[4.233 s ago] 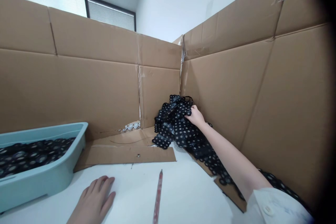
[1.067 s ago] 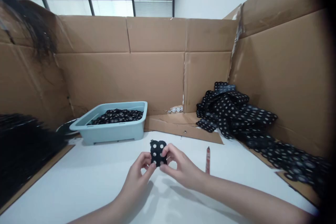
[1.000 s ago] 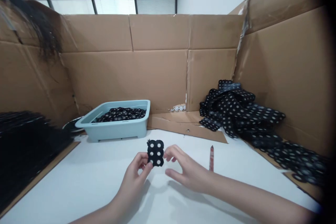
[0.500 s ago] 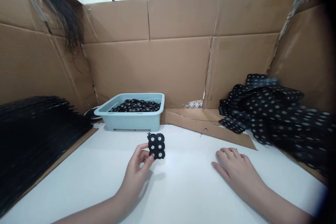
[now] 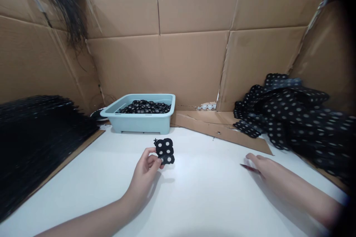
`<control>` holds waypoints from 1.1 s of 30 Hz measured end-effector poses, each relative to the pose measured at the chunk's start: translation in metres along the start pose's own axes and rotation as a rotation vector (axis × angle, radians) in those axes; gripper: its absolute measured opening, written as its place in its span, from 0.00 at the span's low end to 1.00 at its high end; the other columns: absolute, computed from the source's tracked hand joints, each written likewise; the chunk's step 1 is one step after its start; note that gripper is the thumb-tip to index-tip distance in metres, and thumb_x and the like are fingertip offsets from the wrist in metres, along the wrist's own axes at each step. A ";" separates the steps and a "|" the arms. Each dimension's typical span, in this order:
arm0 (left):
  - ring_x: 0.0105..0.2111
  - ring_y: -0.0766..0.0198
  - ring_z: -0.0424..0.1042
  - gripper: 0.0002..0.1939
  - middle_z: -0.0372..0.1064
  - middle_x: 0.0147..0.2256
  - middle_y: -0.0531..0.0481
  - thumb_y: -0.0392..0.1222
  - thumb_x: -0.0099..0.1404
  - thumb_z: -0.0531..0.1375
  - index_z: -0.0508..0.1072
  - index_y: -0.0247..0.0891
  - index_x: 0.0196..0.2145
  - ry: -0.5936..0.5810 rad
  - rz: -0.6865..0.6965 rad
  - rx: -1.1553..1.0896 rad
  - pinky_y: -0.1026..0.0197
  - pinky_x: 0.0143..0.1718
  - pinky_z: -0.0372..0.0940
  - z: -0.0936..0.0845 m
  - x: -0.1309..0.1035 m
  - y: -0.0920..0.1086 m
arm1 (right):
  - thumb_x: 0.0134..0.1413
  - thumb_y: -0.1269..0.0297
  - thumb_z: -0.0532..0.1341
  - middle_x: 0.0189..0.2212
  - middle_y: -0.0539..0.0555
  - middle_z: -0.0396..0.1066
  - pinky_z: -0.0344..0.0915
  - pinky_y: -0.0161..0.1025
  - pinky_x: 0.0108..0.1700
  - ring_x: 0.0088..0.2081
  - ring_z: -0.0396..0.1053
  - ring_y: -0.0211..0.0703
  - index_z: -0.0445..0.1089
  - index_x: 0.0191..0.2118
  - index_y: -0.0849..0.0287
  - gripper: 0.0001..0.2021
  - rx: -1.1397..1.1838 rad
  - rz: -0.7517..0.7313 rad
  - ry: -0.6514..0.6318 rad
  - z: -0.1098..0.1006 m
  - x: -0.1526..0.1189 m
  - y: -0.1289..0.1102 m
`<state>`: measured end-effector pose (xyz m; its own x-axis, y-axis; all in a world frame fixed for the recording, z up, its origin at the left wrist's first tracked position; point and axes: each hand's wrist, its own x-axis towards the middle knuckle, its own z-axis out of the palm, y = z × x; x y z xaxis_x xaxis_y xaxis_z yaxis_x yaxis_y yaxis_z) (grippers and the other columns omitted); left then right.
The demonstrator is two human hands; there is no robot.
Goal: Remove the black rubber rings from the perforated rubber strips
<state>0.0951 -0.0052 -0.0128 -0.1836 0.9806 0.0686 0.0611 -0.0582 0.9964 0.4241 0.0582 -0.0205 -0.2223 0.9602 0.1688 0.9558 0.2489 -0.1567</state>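
Observation:
My left hand (image 5: 148, 168) pinches a small black fabric piece (image 5: 164, 152) by its lower left corner, between thumb and fingers. Scalloped edges and two columns of white dots mark the piece, and a short thread tuft sticks out at its upper left. It is held upright above the white table (image 5: 194, 192). On the right, my right hand (image 5: 263, 166) is closed around a slim, pointed, dark red tool (image 5: 249, 168). The tool's tip points left; its exact kind is unclear, and the grip hides its other end.
A light blue plastic basin (image 5: 139, 123) with black dotted pieces stands at the back. Black dotted fabric (image 5: 289, 111) is heaped at the right, and a stack of black material (image 5: 41, 148) lies at the left. Cardboard walls (image 5: 191, 66) enclose the table; black strands (image 5: 69, 14) hang at upper left.
My right hand was lying flat on the table; it has shifted right and now grips the dark red pointed tool. The left hand still holds the dotted piece. The view tilts slightly down.

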 end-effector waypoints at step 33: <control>0.32 0.63 0.64 0.04 0.64 0.28 0.51 0.38 0.55 0.55 0.64 0.36 0.29 -0.025 -0.034 -0.115 0.64 0.35 0.57 -0.003 0.005 -0.003 | 0.46 0.56 0.57 0.22 0.50 0.58 0.51 0.28 0.19 0.20 0.57 0.31 0.52 0.18 0.61 0.17 1.184 -0.228 -0.344 0.043 0.032 -0.176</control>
<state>0.0914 -0.0011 -0.0158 -0.1594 0.9866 0.0350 -0.0578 -0.0447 0.9973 0.2408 0.0506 -0.0294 -0.5687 0.8193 0.0723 0.1698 0.2029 -0.9644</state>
